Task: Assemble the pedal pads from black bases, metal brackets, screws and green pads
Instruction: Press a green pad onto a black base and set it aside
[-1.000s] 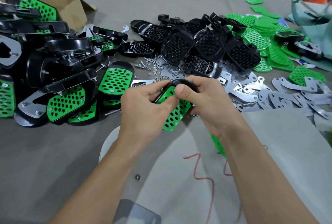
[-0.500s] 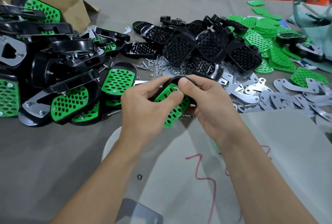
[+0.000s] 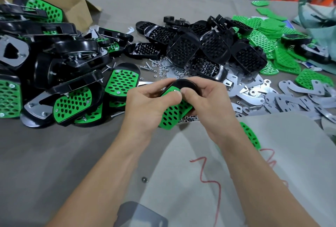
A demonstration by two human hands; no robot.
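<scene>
2 hands, 1 part between them. L hand [image 3: 147,105] grips the pedal pad [image 3: 174,112], a green plastic pad w/ oval holes sitting in a glossy black plastic base. Its fingers are curled round the left edge and the thumb is on the green face. R hand [image 3: 205,99] has the far end: thumb + index tips pinched at the pad's top corner, right by a small silver screw head [image 3: 175,90], other fingers curled round the black rim. The part is tilted over the grey cloth table [image 3: 54,154], just in front of the loose hardware.

Counts:
- **Bare black plastic bases [image 3: 183,49]:** approx 9–10, heaped behind the hands. Rounded-rectangle trays w/ rows of stubby pegs inside.
- **Finished pedals [image 3: 72,103]:** stacked at left, at least 6 green faces showing, some w/ flat metal plates bolted on.
- **Loose green pads [image 3: 263,34]:** far right, too overlapped to count. Thin, perforated, wedge-shaped.
- **Single green pad [image 3: 251,135]:** 1 more, beside the R forearm, partly hidden.
- **Flat grey metal brackets [image 3: 291,99]:** a dozen+, scattered right of the hands. Curved, punched w/ slots.
- **Small silver nuts + screws [image 3: 158,66]:** dozens, strewn between bases and hands.
- **Small round metal bit [image 3: 144,179]:** 1, alone on the cloth btw the forearms.
- **Brown cardboard box [image 3: 78,8]:** 1, open, far left.
</scene>
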